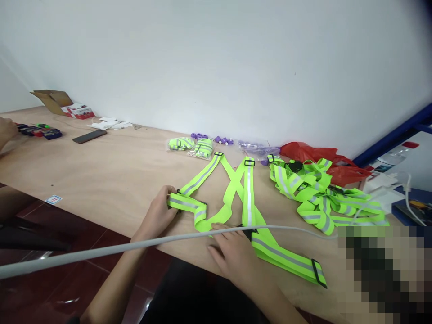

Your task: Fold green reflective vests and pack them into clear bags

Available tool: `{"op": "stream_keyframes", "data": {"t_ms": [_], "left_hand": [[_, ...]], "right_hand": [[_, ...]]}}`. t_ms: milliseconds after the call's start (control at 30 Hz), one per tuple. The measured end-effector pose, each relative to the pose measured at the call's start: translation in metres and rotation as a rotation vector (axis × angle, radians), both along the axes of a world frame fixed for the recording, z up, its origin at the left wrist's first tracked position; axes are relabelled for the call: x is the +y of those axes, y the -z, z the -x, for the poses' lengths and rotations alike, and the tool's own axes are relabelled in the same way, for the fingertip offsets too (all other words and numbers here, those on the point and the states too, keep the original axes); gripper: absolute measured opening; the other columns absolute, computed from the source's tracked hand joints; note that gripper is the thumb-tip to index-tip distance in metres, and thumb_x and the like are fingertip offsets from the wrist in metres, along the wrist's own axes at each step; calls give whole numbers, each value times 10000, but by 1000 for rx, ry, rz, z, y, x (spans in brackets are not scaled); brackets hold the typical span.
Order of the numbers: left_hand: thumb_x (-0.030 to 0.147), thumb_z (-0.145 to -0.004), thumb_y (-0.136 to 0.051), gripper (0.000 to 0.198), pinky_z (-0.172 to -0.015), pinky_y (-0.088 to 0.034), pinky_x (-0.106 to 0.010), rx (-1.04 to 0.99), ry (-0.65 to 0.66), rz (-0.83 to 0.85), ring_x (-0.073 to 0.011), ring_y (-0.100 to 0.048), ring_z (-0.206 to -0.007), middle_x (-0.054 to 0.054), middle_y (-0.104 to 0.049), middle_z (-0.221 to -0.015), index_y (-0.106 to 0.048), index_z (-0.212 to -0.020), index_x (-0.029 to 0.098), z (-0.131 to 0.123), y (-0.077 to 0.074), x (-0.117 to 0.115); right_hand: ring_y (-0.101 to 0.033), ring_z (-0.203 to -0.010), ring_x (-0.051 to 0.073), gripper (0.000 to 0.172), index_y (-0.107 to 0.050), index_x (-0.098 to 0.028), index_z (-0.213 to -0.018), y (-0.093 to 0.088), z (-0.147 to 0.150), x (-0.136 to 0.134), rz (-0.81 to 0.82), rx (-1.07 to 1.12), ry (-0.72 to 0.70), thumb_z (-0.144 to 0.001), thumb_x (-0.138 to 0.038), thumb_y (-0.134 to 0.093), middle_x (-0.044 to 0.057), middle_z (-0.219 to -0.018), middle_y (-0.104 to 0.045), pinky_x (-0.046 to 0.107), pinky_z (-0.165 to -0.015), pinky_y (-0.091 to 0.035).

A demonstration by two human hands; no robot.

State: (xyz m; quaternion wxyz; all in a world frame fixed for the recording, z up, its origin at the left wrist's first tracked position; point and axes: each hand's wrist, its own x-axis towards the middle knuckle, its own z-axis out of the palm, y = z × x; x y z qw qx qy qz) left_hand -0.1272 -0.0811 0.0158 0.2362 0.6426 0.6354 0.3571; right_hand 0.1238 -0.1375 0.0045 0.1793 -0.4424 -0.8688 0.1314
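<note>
A lime-yellow reflective harness [238,184] with silver stripes is spread over the middle and near part of the wooden table [128,166]. Its two shoulder straps are crossed, and its right band is extended toward the near right, where it is ended by a black slider [319,274]. The left end of the waist band is pinched between the fingers and thumb of the left hand [157,218]. The right hand [236,254] is laid palm down at the near edge of the harness, its fingertips by the band; whether the band is gripped there cannot be told. Both forearms are crossed in view by a pale cable [135,245]. To the right, a heap of similar straps [324,220] is seen, with a red plastic bag [310,150] behind it and a clear bottle [388,158] farther right. Beyond the harness, two bagged strap bundles [204,147] and small purple items [224,140] are set near the wall [168,67]. On the left, a dark flat object [89,136], white papers [108,123] and an opened cardboard box [52,101] are placed. At the far-left edge, another person's hand [6,130] is seen beside dark bundled items [40,131].
</note>
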Motion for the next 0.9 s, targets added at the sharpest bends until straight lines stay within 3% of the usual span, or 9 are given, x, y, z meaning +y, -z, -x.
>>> {"op": "stream_keyframes", "data": {"t_ms": [200,400,567,700,900], "left_hand": [[279,-748,-618,323,-732,-494,-286,-192,-98,-101,-205,-630,-910,-9,-630,-1010,-494,-1043,232,16,-5,1],[301,-749,-679,350,-738,-532,-306,-349,-34,-48,-196,-620,-885,-21,-621,-996,-474,-1021,219,32,-8,8],[350,-749,-702,488,-770,-561,-343,-249,22,25,-216,-647,-918,-56,-639,-1128,-501,-1174,219,42,-14,10],[447,-776,-730,656,-876,-564,-403,-165,111,54,-269,-675,-1021,-79,-691,-1162,-491,-1351,240,56,-22,10],[488,-861,-674,441,-938,-565,-438,-39,270,48,-294,-670,-1098,-67,-700,-1258,-636,-1251,284,77,-30,9]], "right_hand": [[-657,-1180,298,217,-671,-229,-1137,6,-3,-2,-31,35,-1,-929,-209,-609,97,-1231,-729,477,-1018,-495],[-667,-1152,293,251,-675,-207,-1157,8,-4,1,1,49,-5,-914,-187,-616,100,-1273,-715,460,-1006,-507],[-669,-1154,300,203,-675,-225,-1119,5,-5,-1,-23,46,0,-925,-208,-617,86,-1222,-735,466,-980,-512],[-709,-1011,278,143,-682,-237,-1053,4,-5,-1,-2,29,-4,-925,-214,-623,65,-1060,-768,450,-925,-534],[-674,-1166,303,263,-684,-214,-1170,9,-7,1,-62,34,-16,-914,-214,-623,98,-1248,-731,479,-1005,-523]]}}
